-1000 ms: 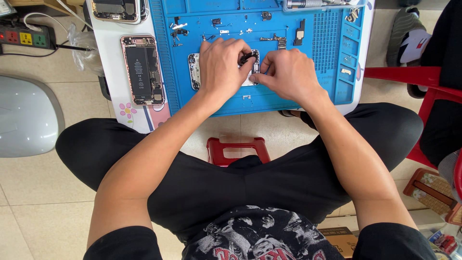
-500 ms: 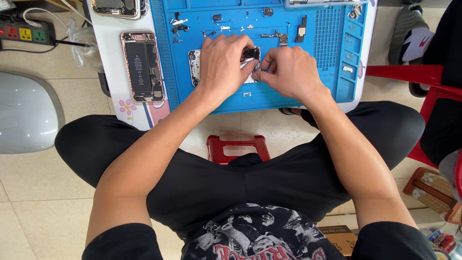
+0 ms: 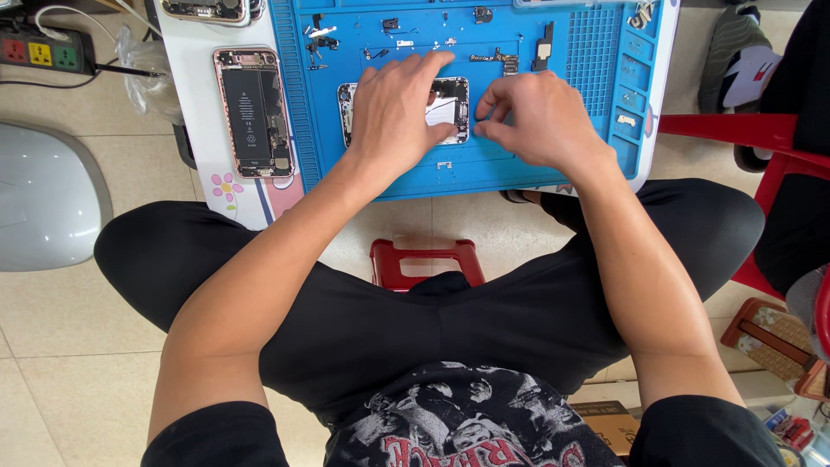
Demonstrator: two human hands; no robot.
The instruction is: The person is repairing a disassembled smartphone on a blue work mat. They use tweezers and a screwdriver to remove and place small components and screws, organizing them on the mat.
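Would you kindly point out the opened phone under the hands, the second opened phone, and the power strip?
opened phone (image 3: 450, 108), head view, exposed interior between the hands.
second opened phone (image 3: 252, 112), head view, its black battery.
power strip (image 3: 39, 54), head view, a socket face.

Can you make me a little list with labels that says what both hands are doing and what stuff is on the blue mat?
left hand: lies flat over the opened phone
right hand: fingertips pinched at the phone's right edge
blue mat: covers the small white table
small loose parts: scattered on the mat above the hands
second opened phone: on the table, left of the mat
red stool: under the person
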